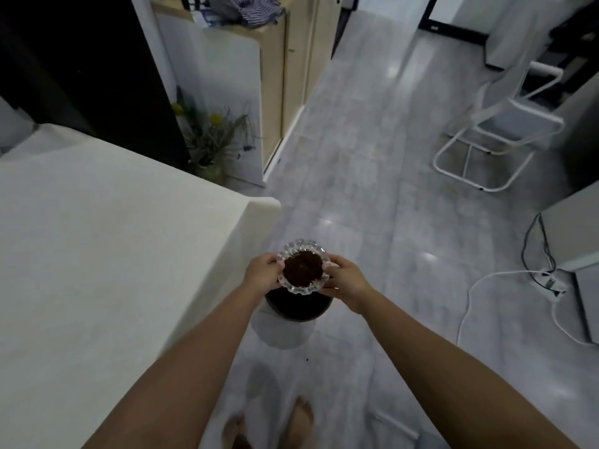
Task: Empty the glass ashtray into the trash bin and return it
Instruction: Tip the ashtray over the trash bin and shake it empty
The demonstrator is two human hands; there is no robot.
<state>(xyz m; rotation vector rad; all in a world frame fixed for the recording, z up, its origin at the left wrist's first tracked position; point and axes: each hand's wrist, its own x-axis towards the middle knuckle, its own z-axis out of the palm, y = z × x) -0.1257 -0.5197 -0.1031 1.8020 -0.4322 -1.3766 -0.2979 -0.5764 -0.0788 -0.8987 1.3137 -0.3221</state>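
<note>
Barely halfway — the glass ashtray, full of dark stuff, sits level right above the trash bin, left hand and right hand gripping its rim — tipping and returning it are left.

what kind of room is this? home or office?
Probably a home living area, though an office corner is possible. Cues: grey tiled floor, a white table, a wooden cabinet, a vase of dried flowers, a white folding chair, and bare feet.
</note>
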